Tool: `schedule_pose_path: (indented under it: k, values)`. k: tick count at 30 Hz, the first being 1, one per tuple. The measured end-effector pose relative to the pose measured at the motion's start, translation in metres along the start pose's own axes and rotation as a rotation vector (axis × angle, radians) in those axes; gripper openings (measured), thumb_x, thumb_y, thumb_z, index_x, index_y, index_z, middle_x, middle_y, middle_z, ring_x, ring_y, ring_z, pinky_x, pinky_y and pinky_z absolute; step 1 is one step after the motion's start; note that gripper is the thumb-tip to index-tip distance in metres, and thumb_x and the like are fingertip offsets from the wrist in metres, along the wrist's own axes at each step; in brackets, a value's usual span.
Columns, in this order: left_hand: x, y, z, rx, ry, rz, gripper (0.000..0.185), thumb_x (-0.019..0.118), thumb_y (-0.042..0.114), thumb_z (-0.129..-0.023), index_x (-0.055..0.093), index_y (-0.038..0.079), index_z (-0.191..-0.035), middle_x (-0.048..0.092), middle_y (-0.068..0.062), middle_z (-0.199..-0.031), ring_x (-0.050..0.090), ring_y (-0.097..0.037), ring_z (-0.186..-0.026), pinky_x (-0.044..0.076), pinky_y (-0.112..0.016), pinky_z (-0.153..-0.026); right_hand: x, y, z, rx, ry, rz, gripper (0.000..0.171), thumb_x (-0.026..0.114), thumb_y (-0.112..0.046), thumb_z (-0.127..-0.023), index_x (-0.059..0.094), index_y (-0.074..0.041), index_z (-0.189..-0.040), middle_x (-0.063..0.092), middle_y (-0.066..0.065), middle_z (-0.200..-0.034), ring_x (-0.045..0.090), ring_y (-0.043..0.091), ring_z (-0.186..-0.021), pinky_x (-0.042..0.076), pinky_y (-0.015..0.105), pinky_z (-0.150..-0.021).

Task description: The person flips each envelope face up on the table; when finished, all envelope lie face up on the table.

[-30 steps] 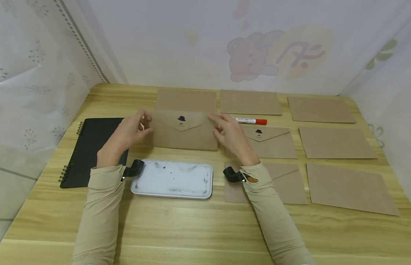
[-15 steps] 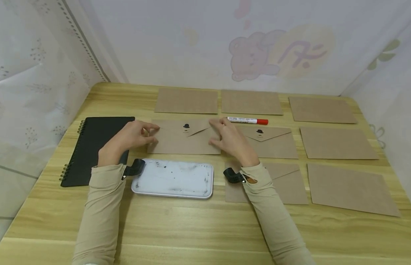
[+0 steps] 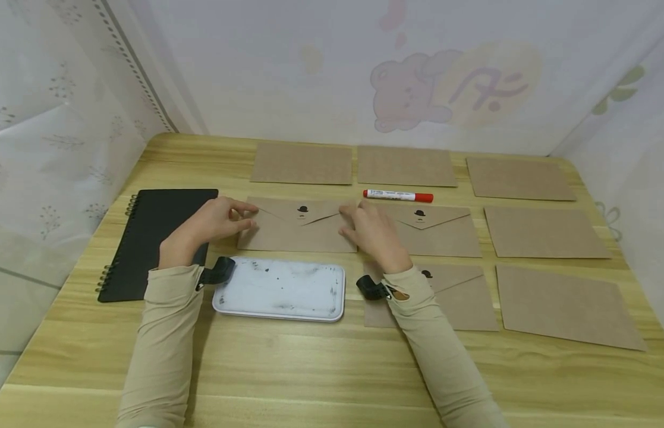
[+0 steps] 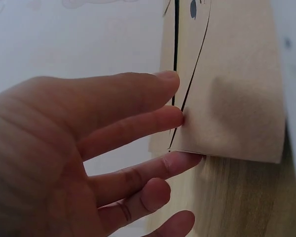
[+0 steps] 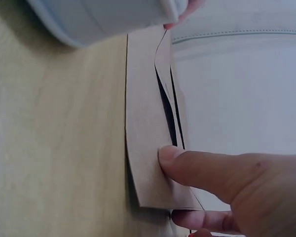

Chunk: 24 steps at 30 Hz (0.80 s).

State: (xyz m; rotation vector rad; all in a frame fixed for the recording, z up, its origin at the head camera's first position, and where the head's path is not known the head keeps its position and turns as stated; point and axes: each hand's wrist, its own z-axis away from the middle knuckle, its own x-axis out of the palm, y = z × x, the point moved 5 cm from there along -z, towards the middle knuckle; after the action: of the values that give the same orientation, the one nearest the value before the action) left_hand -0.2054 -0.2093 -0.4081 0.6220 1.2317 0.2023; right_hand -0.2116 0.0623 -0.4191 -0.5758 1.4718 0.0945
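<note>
The brown envelope (image 3: 294, 241), with a hat printed on its flap, lies flat on the bench (image 3: 267, 380), left of the middle and toward the far edge. The left hand (image 3: 205, 226) is at its left end, the fingers spread apart and some of them touching the paper. The right hand (image 3: 377, 235) is at the other end; its thumb presses on the paper, but I cannot tell if the fingers pinch it. Near this hand the flap is slightly raised, with a dark gap.

Just beyond the right hand lies a red-capped marker (image 3: 390, 195). A white case (image 3: 280, 288) lies on the near side of the envelope, and a black notebook (image 3: 155, 244) near the left edge of the bench. Three plain envelopes (image 3: 406, 166) form a row along the far edge.
</note>
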Motion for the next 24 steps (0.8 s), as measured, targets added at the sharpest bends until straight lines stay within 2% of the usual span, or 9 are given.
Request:
schedule_pose_path:
  k: [2,5,7,8,10,12,16,20,24]
  values:
    - [0.0005,-0.0004,-0.0004,0.015,-0.001,-0.003,0.037,0.061,0.022,-0.09,0.061,-0.001,-0.119,0.06,-0.023,-0.108,0.053,-0.026,-0.078,0.041,-0.034,-0.059,0.0006,-0.0005,0.0005,0.001,0.002,-0.004,0.043,0.069,-0.029,-0.085,0.06,-0.013,-0.125,0.058,0.011,-0.095,0.049,0.02,-0.067,0.042,0.029,-0.055]
    - [0.0016,-0.0011,-0.0014,0.031,-0.01,-0.002,0.037,0.062,0.02,-0.09,0.06,-0.001,-0.12,0.063,-0.018,-0.089,0.045,-0.02,-0.06,0.036,-0.032,-0.053,0.0026,-0.0008,0.0008,0.003,-0.011,-0.02,0.042,0.068,-0.028,-0.086,0.061,-0.013,-0.124,0.058,0.01,-0.096,0.049,0.019,-0.068,0.043,0.03,-0.056]
    - [0.0021,-0.002,-0.0023,0.041,-0.02,-0.001,0.038,0.062,0.019,-0.09,0.059,-0.002,-0.122,0.064,-0.019,-0.092,0.053,-0.025,-0.068,0.043,-0.039,-0.07,0.0038,-0.0006,0.0009,0.009,-0.022,-0.034,0.042,0.067,-0.028,-0.086,0.06,-0.013,-0.125,0.057,0.01,-0.096,0.05,0.019,-0.069,0.043,0.03,-0.057]
    - [0.0023,-0.0027,-0.0026,0.042,-0.023,0.003,0.039,0.062,0.019,-0.09,0.058,-0.002,-0.122,0.065,-0.019,-0.093,0.053,-0.027,-0.07,0.041,-0.043,-0.08,0.0043,-0.0006,0.0009,0.011,-0.027,-0.04,0.042,0.067,-0.028,-0.087,0.06,-0.013,-0.125,0.057,0.009,-0.096,0.049,0.02,-0.07,0.043,0.03,-0.057]
    - [0.0025,-0.0034,-0.0028,0.046,-0.025,0.008,0.04,0.062,0.018,-0.09,0.058,-0.003,-0.123,0.064,-0.02,-0.103,0.054,-0.031,-0.085,0.027,-0.051,-0.097,0.0052,-0.0006,0.001,0.016,-0.033,-0.049,0.041,0.067,-0.028,-0.087,0.06,-0.013,-0.125,0.056,0.009,-0.094,0.049,0.02,-0.071,0.043,0.03,-0.058]
    - [0.0026,-0.0043,-0.0028,0.038,-0.023,0.011,0.04,0.063,0.016,-0.089,0.057,-0.002,-0.124,0.058,-0.021,-0.118,0.045,-0.036,-0.102,0.01,-0.055,-0.102,0.0053,-0.0006,0.0014,0.02,-0.037,-0.046,0.041,0.066,-0.028,-0.087,0.06,-0.013,-0.125,0.055,0.008,-0.092,0.048,0.02,-0.071,0.042,0.03,-0.057]
    - [0.0027,-0.0041,-0.0012,0.01,-0.017,0.0,0.041,0.067,0.014,-0.086,0.059,-0.001,-0.123,0.055,-0.024,-0.119,0.035,-0.033,-0.095,0.021,-0.048,-0.088,0.0059,0.0001,0.0015,0.029,-0.046,-0.028,0.042,0.066,-0.029,-0.088,0.059,-0.015,-0.127,0.051,0.007,-0.087,0.046,0.02,-0.069,0.04,0.03,-0.055]
    - [0.0028,-0.0022,-0.001,0.035,-0.019,-0.04,0.042,0.071,0.012,-0.082,0.061,-0.001,-0.12,0.057,-0.024,-0.114,0.044,-0.037,-0.104,0.021,-0.049,-0.09,0.006,-0.0003,0.001,0.037,-0.052,-0.021,0.043,0.066,-0.03,-0.088,0.059,-0.015,-0.127,0.047,0.006,-0.085,0.044,0.02,-0.068,0.037,0.03,-0.055]
    - [0.0034,-0.002,-0.0024,0.058,-0.023,-0.057,0.043,0.073,0.012,-0.08,0.061,-0.002,-0.119,0.061,-0.024,-0.108,0.051,-0.037,-0.101,0.021,-0.051,-0.091,0.006,-0.0008,0.0008,0.046,-0.051,-0.023,0.044,0.067,-0.03,-0.087,0.059,-0.016,-0.128,0.042,0.007,-0.086,0.042,0.02,-0.068,0.037,0.029,-0.055]
